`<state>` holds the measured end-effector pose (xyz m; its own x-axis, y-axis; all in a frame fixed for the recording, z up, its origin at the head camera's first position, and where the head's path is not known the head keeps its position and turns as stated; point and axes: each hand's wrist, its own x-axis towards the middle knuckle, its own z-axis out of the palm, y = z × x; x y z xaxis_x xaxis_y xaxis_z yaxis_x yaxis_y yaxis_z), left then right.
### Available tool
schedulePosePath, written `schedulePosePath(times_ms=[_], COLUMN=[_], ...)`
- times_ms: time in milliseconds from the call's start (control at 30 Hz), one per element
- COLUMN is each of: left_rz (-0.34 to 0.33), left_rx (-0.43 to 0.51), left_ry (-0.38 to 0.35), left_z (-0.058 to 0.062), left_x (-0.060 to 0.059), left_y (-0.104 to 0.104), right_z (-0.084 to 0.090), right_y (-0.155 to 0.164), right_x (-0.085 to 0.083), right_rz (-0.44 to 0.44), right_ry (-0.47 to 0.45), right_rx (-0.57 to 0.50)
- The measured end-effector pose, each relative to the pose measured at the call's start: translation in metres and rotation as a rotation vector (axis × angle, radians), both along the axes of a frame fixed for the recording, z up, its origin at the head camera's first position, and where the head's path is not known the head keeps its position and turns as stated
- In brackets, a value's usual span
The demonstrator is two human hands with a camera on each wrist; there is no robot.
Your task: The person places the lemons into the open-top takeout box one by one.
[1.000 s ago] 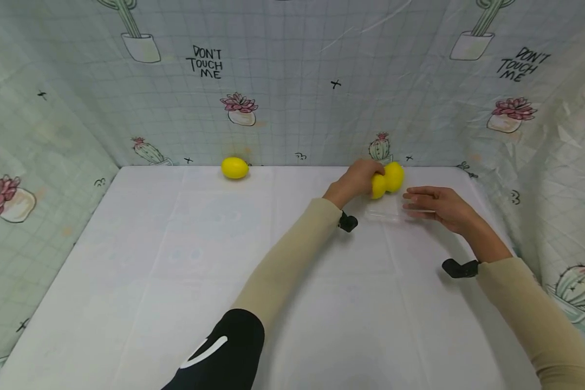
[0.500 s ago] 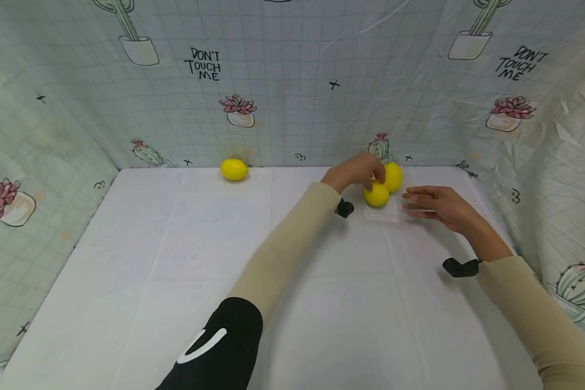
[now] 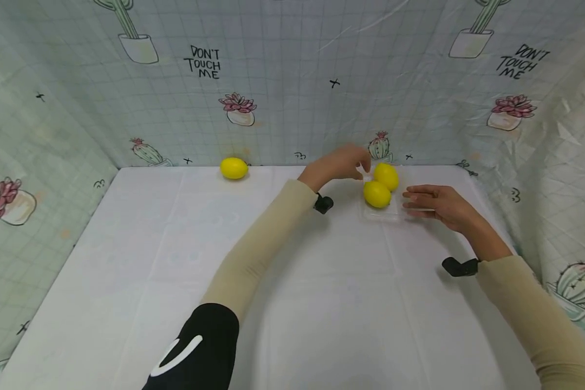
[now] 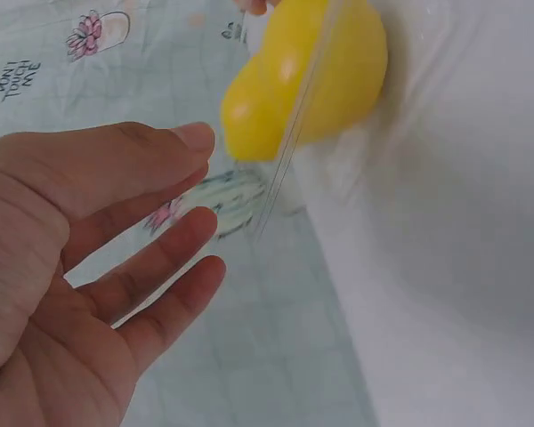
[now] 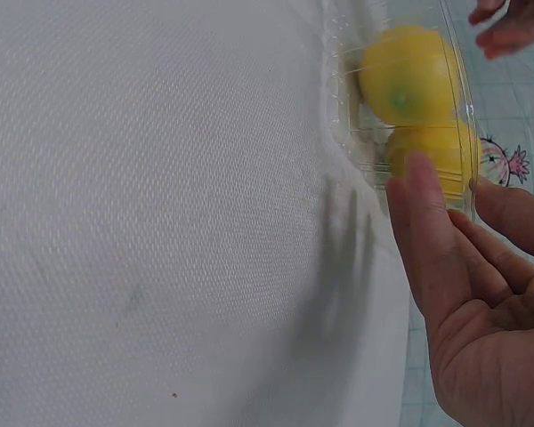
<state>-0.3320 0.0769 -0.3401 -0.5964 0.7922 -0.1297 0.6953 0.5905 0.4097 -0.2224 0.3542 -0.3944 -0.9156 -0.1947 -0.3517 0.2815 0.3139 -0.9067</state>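
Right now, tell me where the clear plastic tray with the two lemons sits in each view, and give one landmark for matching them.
Head: the clear tray lies right of centre near the back wall, between both hands.
Left wrist: top centre, its thin edge crossing the lemons.
Right wrist: upper right, tray rim just beyond the fingertips.
Shared landmark: the two yellow lemons inside it.

Two bright yellow lemons (image 3: 381, 185) sit in a clear, colourless tray (image 3: 381, 215) (see-through enough that its rim is hard to trace), and a third lemon (image 3: 234, 168) of the same yellow lies on the white tabletop (image 3: 224, 260). The backdrop cloth (image 3: 292, 81) is pale mint with a faint grid, printed with green cacti in white pots, pink succulents and black lettering. Both sleeves (image 3: 258, 254) are beige, with what looks like a black strap (image 3: 460, 266) at the wrist.
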Motion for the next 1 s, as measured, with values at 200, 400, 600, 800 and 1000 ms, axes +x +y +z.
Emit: schedulePosePath(times_ms=[200,400,600,800,1000], left_rz=[0.038,0.138,0.252,0.356,0.366], left_rx=[0.026,0.007,-0.023,-0.136,-0.168], left_ry=[0.032,0.033,0.034,0.052,0.037], left_z=[0.012,0.014,0.009,0.006,-0.001], left_x=[0.003,-0.003,-0.007,-0.016,-0.029], left_y=[-0.058,-0.128,-0.195,-0.239,-0.268], right_z=[0.001,0.002,0.000,0.000,0.000], right_y=[-0.001,-0.001,-0.003,-0.002,-0.002], right_x=[0.000,0.000,-0.002,-0.002,-0.001], right_rz=[-0.007,-0.002,0.003,0.002,0.007], right_ry=[0.010,0.018,0.002,0.008,0.012], right_rx=[0.019,0.022,0.036,0.042,0.033])
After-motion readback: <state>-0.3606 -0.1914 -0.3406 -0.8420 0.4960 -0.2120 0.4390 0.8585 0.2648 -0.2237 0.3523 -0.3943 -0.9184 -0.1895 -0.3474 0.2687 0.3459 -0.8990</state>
